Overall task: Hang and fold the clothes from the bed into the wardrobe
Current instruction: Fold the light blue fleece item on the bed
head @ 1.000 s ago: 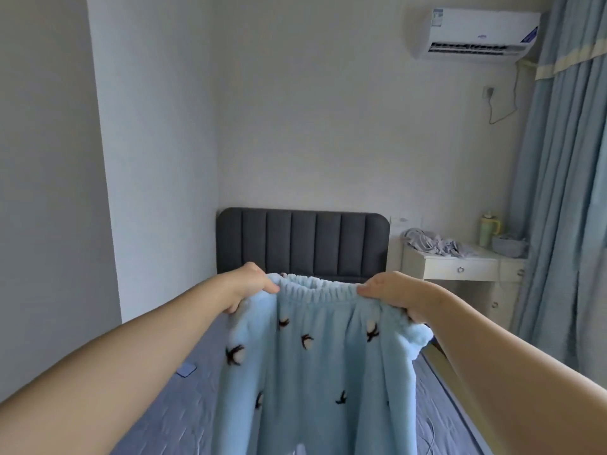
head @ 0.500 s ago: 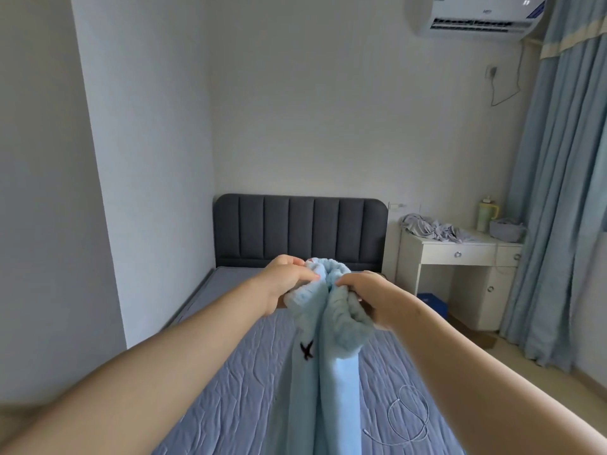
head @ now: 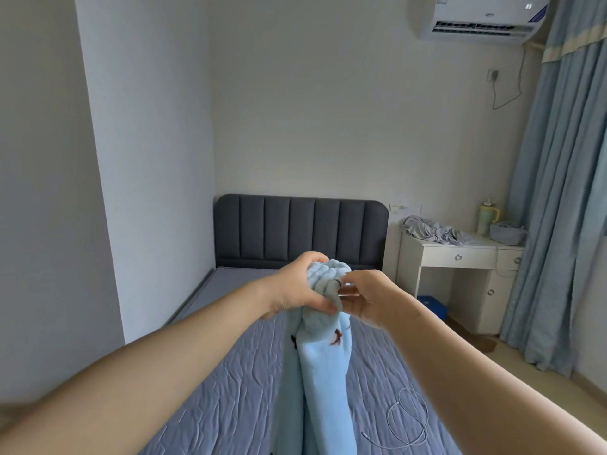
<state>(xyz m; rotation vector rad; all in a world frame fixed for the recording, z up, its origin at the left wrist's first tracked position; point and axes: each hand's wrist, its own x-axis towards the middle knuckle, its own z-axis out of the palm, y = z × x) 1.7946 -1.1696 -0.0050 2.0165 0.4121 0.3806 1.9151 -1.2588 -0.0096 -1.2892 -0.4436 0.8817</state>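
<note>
- Over the middle of the blue-grey quilted bed [head: 230, 405], the pale blue fleece trousers with small dark motifs [head: 325, 372] hang doubled, leg against leg, waistband bunched on top.
- The left hand [head: 297, 290] is wrapped tight round that bunched waistband. The right hand [head: 371, 298] pinches the fold just beside it.
- This looks like the fold being set up, so match the waistband corners and side seams, then let both legs drop straight before laying them down.
- Watch the thin white cable [head: 414, 421] looped near the bed's right edge and land the trousers clear of it.
- The hems are cut off below, no wardrobe is in view, and how much cloth the right fingers hold is hard to tell.
</note>
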